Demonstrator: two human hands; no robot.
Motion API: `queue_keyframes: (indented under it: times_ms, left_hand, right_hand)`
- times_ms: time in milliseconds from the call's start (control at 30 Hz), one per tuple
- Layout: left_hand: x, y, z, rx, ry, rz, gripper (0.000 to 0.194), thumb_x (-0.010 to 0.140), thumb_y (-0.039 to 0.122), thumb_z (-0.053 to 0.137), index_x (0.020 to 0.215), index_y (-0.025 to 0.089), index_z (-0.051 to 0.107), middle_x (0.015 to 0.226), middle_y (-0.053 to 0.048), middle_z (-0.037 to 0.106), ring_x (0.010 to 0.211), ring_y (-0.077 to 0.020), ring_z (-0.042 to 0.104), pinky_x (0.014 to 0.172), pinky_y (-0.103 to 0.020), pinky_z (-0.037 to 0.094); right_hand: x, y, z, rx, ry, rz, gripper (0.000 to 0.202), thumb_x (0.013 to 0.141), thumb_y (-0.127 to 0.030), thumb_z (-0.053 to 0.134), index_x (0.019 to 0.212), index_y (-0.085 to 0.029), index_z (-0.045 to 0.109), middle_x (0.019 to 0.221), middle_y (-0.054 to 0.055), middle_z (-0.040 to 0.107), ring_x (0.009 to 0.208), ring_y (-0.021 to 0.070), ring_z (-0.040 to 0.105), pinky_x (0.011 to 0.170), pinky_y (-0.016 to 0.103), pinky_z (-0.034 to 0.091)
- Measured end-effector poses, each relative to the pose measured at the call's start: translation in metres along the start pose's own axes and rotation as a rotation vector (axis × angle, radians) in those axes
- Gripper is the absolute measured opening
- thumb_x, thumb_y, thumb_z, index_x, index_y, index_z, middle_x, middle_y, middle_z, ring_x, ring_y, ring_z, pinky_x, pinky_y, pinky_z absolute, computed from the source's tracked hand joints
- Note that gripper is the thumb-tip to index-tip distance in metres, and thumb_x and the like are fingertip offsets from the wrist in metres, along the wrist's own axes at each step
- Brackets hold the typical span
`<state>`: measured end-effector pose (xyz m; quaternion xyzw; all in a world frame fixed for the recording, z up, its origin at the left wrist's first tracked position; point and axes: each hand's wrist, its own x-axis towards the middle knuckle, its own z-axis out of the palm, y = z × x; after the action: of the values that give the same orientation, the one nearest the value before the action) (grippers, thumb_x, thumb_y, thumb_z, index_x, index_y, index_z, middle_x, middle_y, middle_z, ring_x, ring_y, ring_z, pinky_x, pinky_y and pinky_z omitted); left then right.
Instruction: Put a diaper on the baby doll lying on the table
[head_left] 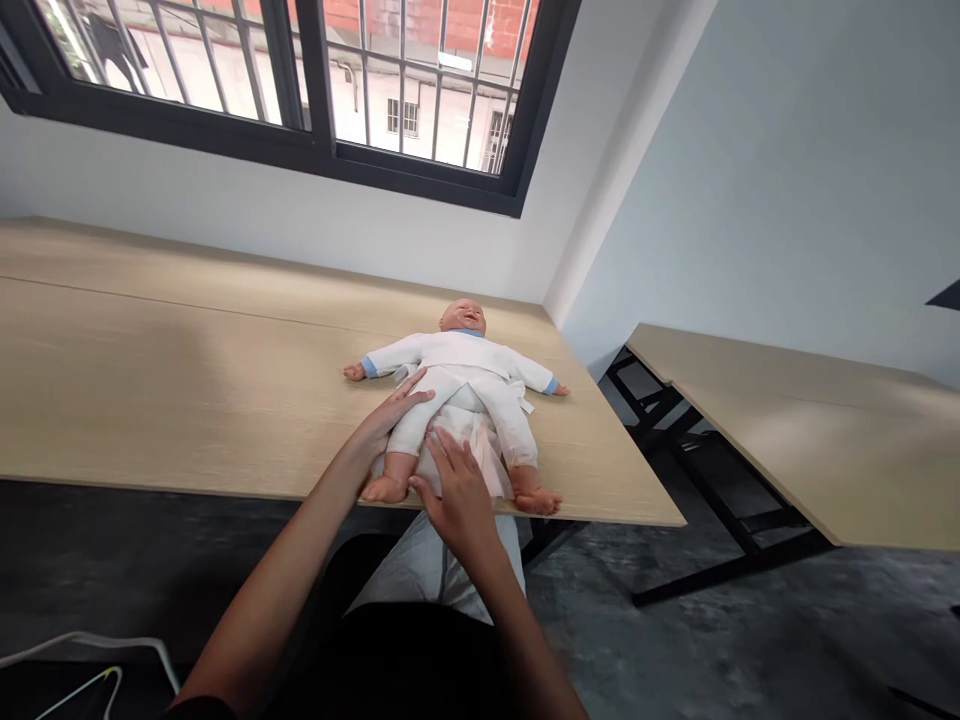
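Note:
A baby doll (466, 348) lies on its back on the wooden table, head toward the wall, arms spread, feet at the front edge. It wears a white outfit with blue cuffs and collar. My left hand (395, 408) rests open on the doll's thigh at the left, fingers stretched toward its waist. Between the doll's legs, my right hand (454, 487) touches white and pale pink material (486, 455) with its fingers apart. Part of that material is hidden under my right hand.
The table (150, 400) runs off to the left, with its front edge just before my body. A second table (810, 430) on black legs stands at the right, across a gap. A barred window (322, 165) is above.

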<state>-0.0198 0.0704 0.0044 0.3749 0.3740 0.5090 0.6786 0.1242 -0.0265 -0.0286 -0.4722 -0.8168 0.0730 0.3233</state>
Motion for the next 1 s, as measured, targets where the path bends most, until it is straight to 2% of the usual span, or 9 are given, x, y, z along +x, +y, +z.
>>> queue_keyframes:
  times_ms: [133,233,333,467,633,800,900,1000]
  left_hand:
    - [-0.001,0.001,0.0,0.004,0.008,-0.01,0.069,0.074,0.015,0.076,0.136,0.034,0.055,0.152,-0.003,0.042,0.092,-0.0181,0.07,0.064,-0.022,0.06]
    - [0.0,-0.001,-0.003,0.008,-0.012,0.03,0.065,0.075,0.015,0.075,0.135,0.033,0.056,0.151,-0.003,0.043,0.099,-0.0196,0.068,0.068,-0.022,0.06]
    - [0.004,-0.002,-0.005,0.025,-0.022,0.043,0.062,0.075,0.016,0.075,0.133,0.032,0.058,0.151,-0.002,0.043,0.11,-0.0227,0.064,0.07,-0.021,0.06]
    - [0.006,-0.003,-0.006,0.006,-0.012,0.041,0.059,0.075,0.014,0.074,0.13,0.032,0.061,0.153,-0.001,0.04,0.114,-0.0244,0.063,0.067,-0.021,0.06]
    - [0.006,-0.005,-0.008,-0.045,-0.034,0.036,0.061,0.076,0.014,0.073,0.133,0.03,0.059,0.149,-0.006,0.046,0.1,-0.0201,0.069,0.067,-0.02,0.06]
    - [0.006,-0.006,-0.009,-0.026,-0.029,0.036,0.062,0.076,0.015,0.074,0.134,0.033,0.057,0.148,-0.004,0.047,0.095,-0.0184,0.07,0.064,-0.02,0.06]
    - [0.007,-0.005,-0.009,0.011,-0.029,0.01,0.063,0.076,0.017,0.075,0.134,0.032,0.057,0.146,-0.005,0.05,0.099,-0.021,0.069,0.063,-0.02,0.06]
    - [0.006,-0.004,-0.008,0.033,-0.034,0.011,0.061,0.075,0.018,0.075,0.132,0.033,0.058,0.15,-0.002,0.045,0.11,-0.0238,0.065,0.064,-0.021,0.06]
  right_hand:
    - [-0.004,0.018,0.001,-0.023,-0.075,0.026,0.068,0.083,-0.037,0.069,0.142,-0.013,0.044,0.148,0.016,0.042,0.138,0.0303,0.038,0.117,0.053,0.024]
    - [-0.009,0.023,0.001,-0.002,-0.114,0.018,0.077,0.077,-0.05,0.074,0.142,-0.019,0.046,0.146,0.014,0.046,0.137,0.0311,0.04,0.117,0.054,0.024]
    - [-0.014,0.021,0.002,0.007,-0.112,0.022,0.074,0.077,-0.053,0.073,0.14,-0.023,0.049,0.142,0.01,0.051,0.136,0.0305,0.042,0.117,0.053,0.024]
    - [-0.019,0.02,0.001,0.028,-0.096,0.021,0.062,0.083,-0.047,0.069,0.137,-0.022,0.053,0.14,0.008,0.054,0.133,0.0282,0.046,0.117,0.05,0.026]
    - [-0.024,0.021,-0.003,0.045,-0.065,-0.007,0.046,0.09,-0.037,0.063,0.134,-0.024,0.055,0.136,0.006,0.058,0.131,0.0258,0.049,0.115,0.049,0.029]
    - [-0.029,0.022,0.0,0.043,-0.032,-0.015,0.039,0.093,-0.026,0.059,0.131,-0.024,0.057,0.132,0.005,0.061,0.127,0.0247,0.053,0.113,0.049,0.034]
    - [-0.033,0.023,0.003,0.049,-0.02,-0.026,0.035,0.093,-0.022,0.059,0.128,-0.023,0.06,0.13,0.005,0.063,0.124,0.0247,0.056,0.108,0.046,0.039]
    - [-0.037,0.024,0.004,0.026,-0.001,-0.03,0.031,0.095,-0.017,0.054,0.123,-0.023,0.064,0.128,0.006,0.064,0.12,0.0253,0.058,0.102,0.046,0.044]
